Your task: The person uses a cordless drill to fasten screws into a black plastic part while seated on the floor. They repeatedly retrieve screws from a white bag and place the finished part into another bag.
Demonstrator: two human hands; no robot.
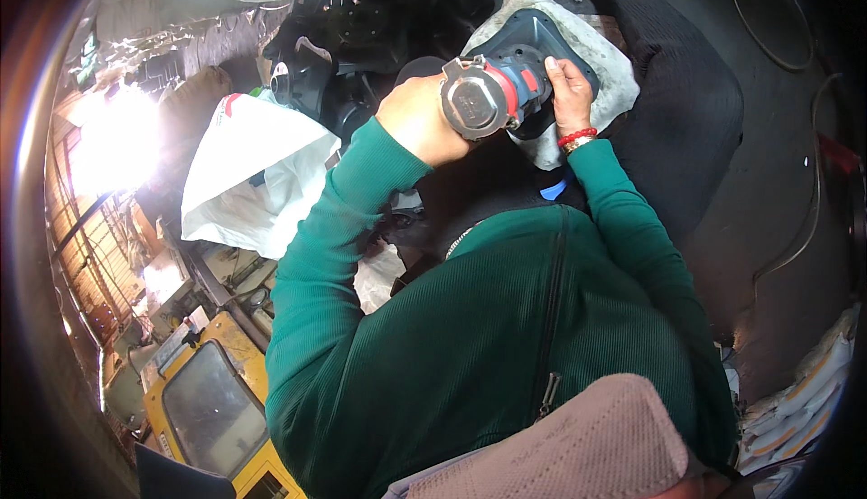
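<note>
In the head view, the left hand was wrapped about a power tool, its grey round end facing the wearer, with a red ring and a blue body beyond; most of the gripping fingers were hidden. The right hand pinched the near edge of a dark moulded part, thumb on top and just beside the tool, fingers out of sight beneath. The part lay ahead of both hands on a soiled white cloth; whether the tool's front end touched it could not be told.

The tool looked dense and rigid, probably weighted toward its thick end, so a full grip close behind the body seemed the steadiest hold. The part seemed light, stiff and smooth, perhaps a little slippery, best taken by its rim, with fingertips clear of the tool's front. The cloth looked soft and liable to slide. Left of the left hand hung a limp white sack; more black parts lay just beyond that hand.
</note>
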